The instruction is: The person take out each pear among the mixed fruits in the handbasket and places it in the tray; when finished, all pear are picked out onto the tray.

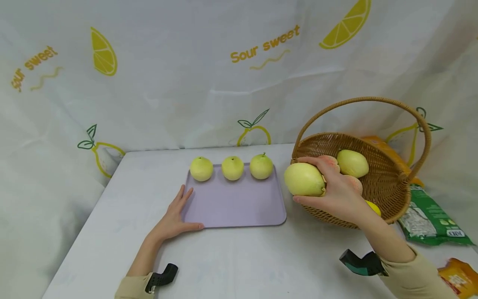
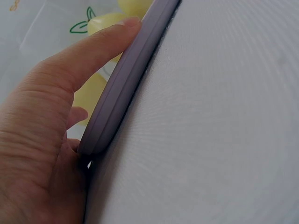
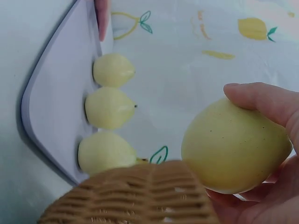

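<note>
My right hand (image 1: 341,195) grips a pale yellow-green pear (image 1: 304,179), holding it in the air at the left side of the wicker basket (image 1: 388,182). In the right wrist view the pear (image 3: 233,147) shows small dark specks, with the thumb and fingers around it. Three similar pears (image 1: 232,168) stand in a row along the back of a light purple tray (image 1: 235,205). At the tray's front left corner rests my left hand (image 1: 173,218), its fingers spread along the left side. Its thumb lies on the front rim, also seen in the left wrist view.
Inside the basket lie another pear (image 1: 352,163), pinkish peaches (image 1: 354,182) and a bright yellow fruit (image 1: 374,207), partly hidden. The basket's tall handle (image 1: 367,99) arches overhead. A green snack bag (image 1: 433,220) and an orange packet (image 1: 460,276) lie at the right.
</note>
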Tool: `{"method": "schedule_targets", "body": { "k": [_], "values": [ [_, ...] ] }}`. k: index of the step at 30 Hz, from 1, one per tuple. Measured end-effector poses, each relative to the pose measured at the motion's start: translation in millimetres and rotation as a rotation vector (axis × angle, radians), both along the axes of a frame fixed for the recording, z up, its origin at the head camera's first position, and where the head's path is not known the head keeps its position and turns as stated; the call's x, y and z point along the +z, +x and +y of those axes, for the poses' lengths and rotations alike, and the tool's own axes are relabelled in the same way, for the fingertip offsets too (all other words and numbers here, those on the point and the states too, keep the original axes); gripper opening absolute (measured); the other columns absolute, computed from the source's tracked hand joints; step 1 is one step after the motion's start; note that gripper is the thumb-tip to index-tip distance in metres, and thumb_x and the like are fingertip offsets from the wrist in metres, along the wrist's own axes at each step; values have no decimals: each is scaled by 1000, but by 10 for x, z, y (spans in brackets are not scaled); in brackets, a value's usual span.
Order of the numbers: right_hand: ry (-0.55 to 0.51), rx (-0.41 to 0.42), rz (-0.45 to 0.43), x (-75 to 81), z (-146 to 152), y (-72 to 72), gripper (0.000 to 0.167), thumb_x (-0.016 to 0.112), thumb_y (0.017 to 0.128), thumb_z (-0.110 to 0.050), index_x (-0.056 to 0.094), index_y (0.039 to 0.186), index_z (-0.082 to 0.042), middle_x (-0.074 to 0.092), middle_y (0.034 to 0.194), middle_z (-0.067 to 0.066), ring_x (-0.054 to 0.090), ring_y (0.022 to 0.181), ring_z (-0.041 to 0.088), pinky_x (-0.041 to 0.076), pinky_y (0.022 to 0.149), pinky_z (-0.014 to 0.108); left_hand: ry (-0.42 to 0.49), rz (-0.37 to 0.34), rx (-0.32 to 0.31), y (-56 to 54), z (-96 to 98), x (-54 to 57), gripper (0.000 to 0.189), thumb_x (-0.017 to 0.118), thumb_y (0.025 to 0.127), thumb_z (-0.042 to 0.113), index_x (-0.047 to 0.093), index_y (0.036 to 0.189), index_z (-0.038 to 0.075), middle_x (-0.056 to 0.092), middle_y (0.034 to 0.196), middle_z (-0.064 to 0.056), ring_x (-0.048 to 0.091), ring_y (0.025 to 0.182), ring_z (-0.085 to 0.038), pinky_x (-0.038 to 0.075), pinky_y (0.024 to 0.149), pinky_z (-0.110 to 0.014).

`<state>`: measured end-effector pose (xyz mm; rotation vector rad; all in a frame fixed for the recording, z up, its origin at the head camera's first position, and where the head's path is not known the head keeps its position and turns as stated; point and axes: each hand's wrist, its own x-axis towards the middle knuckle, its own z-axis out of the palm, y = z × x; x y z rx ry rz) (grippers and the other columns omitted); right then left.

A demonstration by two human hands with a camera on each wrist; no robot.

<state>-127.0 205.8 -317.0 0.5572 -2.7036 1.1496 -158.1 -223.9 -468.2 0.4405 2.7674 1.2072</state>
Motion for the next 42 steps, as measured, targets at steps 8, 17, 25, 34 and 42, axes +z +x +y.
{"method": "schedule_targets", "body": {
  "k": [8, 17, 25, 34, 42],
  "values": [
    [-48, 99, 23, -72, -210, -11, 80, 87, 74, -23, 45, 142, -20, 55, 133, -2, 57, 101, 17, 49, 83, 42, 3, -8, 5, 0, 4, 24, 118, 86, 69, 46, 15, 158, 13, -3, 163, -13, 1, 146, -42, 12, 109, -68],
    [-74, 156, -84, -208, -470, -43, 80, 88, 72, -19, 45, 141, -20, 54, 133, 1, 57, 105, 20, 47, 88, 46, 6, -14, 22, 1, 13, 30, 125, 88, 66, 46, 12, 157, 9, -2, 163, -14, 1, 147, -39, 12, 111, -64],
    [-78, 190, -185, -426, -641, -94, 82, 86, 75, -28, 42, 143, -17, 54, 133, 7, 56, 109, 24, 46, 91, 47, -3, -1, 27, -10, 7, 9, 123, 87, 66, 47, 12, 157, 9, -1, 163, -15, 2, 146, -41, 12, 111, -65],
    [-126, 209, -275, -745, -856, -169, 78, 87, 72, -25, 46, 137, -12, 56, 129, 7, 56, 112, 25, 44, 93, 49, -9, -1, 30, -14, 10, -9, 123, 87, 66, 48, 12, 157, 9, -1, 163, -16, 2, 146, -42, 11, 110, -66],
    [-141, 187, -339, -922, -1034, -236, 77, 88, 71, -28, 47, 134, -13, 58, 127, 6, 57, 112, 23, 46, 92, 48, 7, -18, 29, -6, 14, 8, 124, 87, 67, 47, 11, 158, 11, -2, 163, -14, 1, 146, -42, 11, 110, -66]
  ]
}}
